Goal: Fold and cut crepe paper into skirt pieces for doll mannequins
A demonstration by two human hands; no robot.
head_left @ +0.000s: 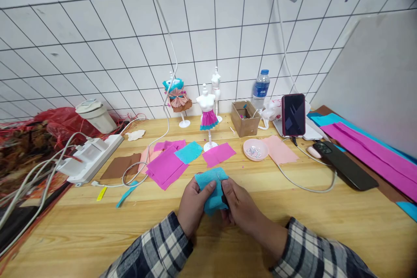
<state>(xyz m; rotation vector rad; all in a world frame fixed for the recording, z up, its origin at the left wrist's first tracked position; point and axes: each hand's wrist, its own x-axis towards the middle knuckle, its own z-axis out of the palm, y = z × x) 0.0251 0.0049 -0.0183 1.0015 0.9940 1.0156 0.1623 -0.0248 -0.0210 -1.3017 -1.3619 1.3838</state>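
My left hand [193, 204] is closed on a piece of blue crepe paper [212, 202], with the thumb pressed on its face. At the paper's right side, my right hand [240, 206] is closed around a dark-handled tool [224, 200] that looks like small scissors, mostly hidden by the fingers. Beyond the hands stands a white mini dress form [206, 102] in a pink skirt with a blue hem. On the table before it lie a blue paper square [189, 152], a pink piece [219, 154] and a stack of pink sheets [166, 167].
Left are a power strip [94, 160], a looping white cable [167, 121] and brown paper [119, 167]. Behind stand another decorated form [180, 100], a cardboard box [245, 126] and a bottle [261, 89]. Right are a bead dish [256, 150], an upright phone [293, 115] and a dark phone [347, 167].
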